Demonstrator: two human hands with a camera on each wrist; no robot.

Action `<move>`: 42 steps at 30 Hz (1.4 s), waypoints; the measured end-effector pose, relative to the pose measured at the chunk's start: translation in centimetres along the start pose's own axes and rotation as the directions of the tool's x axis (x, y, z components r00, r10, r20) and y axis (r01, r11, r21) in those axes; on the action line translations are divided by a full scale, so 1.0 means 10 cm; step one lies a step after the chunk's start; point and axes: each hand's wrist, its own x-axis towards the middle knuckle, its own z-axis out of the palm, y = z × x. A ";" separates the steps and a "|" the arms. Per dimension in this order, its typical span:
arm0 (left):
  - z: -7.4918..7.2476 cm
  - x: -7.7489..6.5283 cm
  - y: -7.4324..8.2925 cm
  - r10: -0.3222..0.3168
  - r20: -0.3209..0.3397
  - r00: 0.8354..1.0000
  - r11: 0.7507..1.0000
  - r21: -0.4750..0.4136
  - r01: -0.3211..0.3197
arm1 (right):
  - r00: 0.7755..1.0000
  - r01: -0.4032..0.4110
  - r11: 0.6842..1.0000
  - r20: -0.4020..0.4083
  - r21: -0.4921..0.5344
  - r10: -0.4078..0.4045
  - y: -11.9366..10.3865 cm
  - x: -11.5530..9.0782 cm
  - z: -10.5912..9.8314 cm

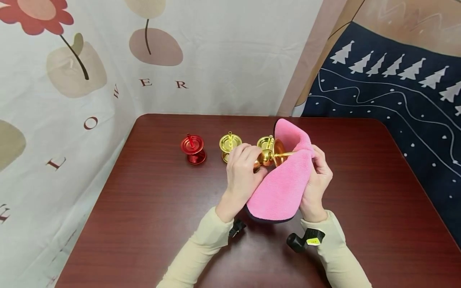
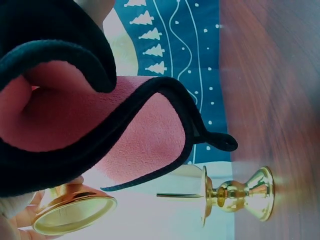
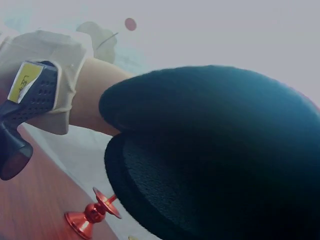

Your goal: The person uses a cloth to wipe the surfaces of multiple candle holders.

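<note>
My left hand [image 1: 242, 176] grips a shiny gold candlestick [image 1: 266, 157] near its base, tilted on its side so its spike points right. In the left wrist view the flared base of this candlestick [image 2: 75, 212] shows beside the fingers. A pink cloth [image 1: 282, 190] with black edging is pinched in my right hand [image 1: 317, 180] and folded about the spike, whose tip it hides. The right wrist view is mostly filled by the dark side of the cloth [image 3: 215, 145], which covers the right fingers there.
Behind the hands, a red candlestick [image 1: 193, 149] stands on the left of the brown table [image 1: 151, 224]. Two more gold ones, a middle candlestick [image 1: 229, 143] and a right candlestick [image 1: 264, 142], stand partly hidden by hands and held things. Printed curtains hang behind.
</note>
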 end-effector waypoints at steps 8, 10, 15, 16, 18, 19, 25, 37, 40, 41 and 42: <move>0.01 0.03 0.06 0.019 0.006 1.000 1.000 0.008 -0.019 | 0.997 0.027 0.998 -0.069 0.058 -0.023 0.00 -0.02 0.03; 0.02 0.02 0.06 0.019 0.007 1.000 1.000 0.012 -0.019 | 0.996 0.038 0.998 -0.083 0.058 -0.033 0.01 -0.03 0.04; 0.02 0.01 0.04 0.010 0.007 1.000 1.000 0.005 -0.010 | 0.993 0.019 0.999 -0.113 0.033 -0.015 0.01 -0.02 0.04; 0.02 0.01 0.04 0.005 0.007 1.000 1.000 0.002 -0.005 | 0.993 0.004 1.000 -0.120 0.025 -0.001 0.01 -0.02 0.04; 0.02 0.00 0.02 -0.004 0.006 1.000 1.000 -0.004 0.004 | 0.990 -0.034 0.999 -0.137 0.010 0.035 0.00 -0.01 0.03; 0.02 0.00 0.01 -0.008 0.005 1.000 1.000 -0.004 0.008 | 0.988 -0.054 0.998 -0.147 0.016 0.056 -0.01 0.00 0.03; -0.02 0.00 -0.09 -0.057 -0.023 0.998 0.998 0.003 0.057 | 0.971 -0.161 0.984 -0.165 0.082 0.173 -0.08 0.05 0.01; -0.07 0.05 -0.08 -0.043 -0.031 0.999 0.999 -0.027 0.042 | 0.946 -0.305 0.952 0.102 -0.042 0.307 0.06 -0.10 0.07; -0.07 0.05 -0.08 -0.015 -0.041 0.999 1.000 -0.011 0.014 | 0.950 -0.254 0.962 0.162 -0.097 0.267 0.09 -0.10 0.08; -0.07 0.05 -0.08 -0.006 -0.041 0.999 1.000 -0.007 0.006 | 0.952 -0.233 0.966 0.179 -0.108 0.250 0.09 -0.09 0.08; -0.07 0.04 -0.08 0.002 -0.040 0.999 1.000 -0.003 -0.002 | 0.955 -0.209 0.971 0.189 -0.117 0.229 0.09 -0.09 0.07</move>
